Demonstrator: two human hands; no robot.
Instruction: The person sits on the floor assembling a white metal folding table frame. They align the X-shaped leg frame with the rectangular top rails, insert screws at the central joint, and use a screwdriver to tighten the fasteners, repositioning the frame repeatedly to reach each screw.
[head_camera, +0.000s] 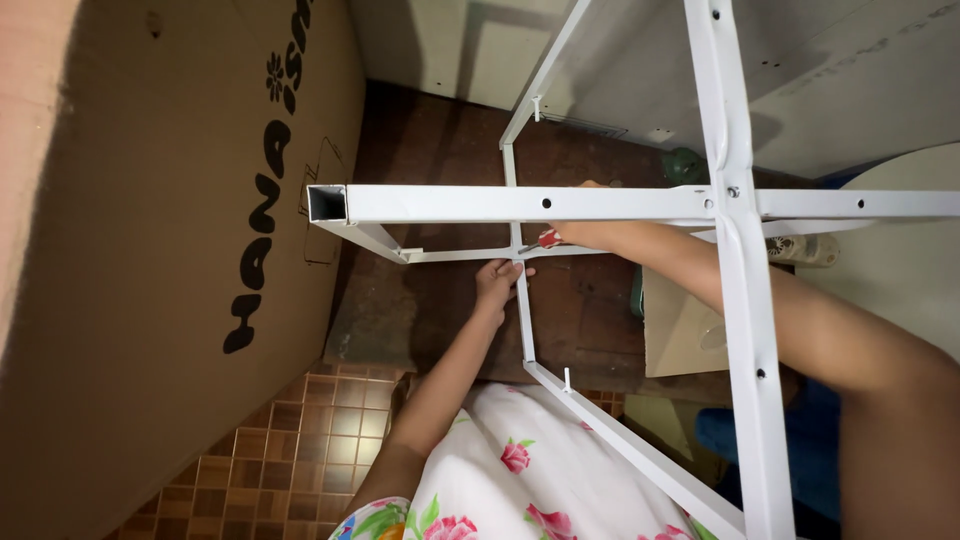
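A white metal frame (540, 204) of square tubes and angle bars fills the view, its open tube end at the left. My left hand (497, 283) grips a thin lower bar (524, 320) of the frame near a joint. My right hand (575, 232) reaches under the near horizontal tube and holds a red-handled tool, probably a screwdriver (549, 238), at that same joint; the tube hides most of the hand. My lap in white flowered cloth (520, 470) lies below.
A large brown cardboard box (150, 250) stands close at the left. Dark wooden boards (450, 300) and brown floor tiles (300, 450) lie beneath. A pale cabinet (850, 90), a cardboard piece (680, 330) and a blue object (730, 440) sit at the right.
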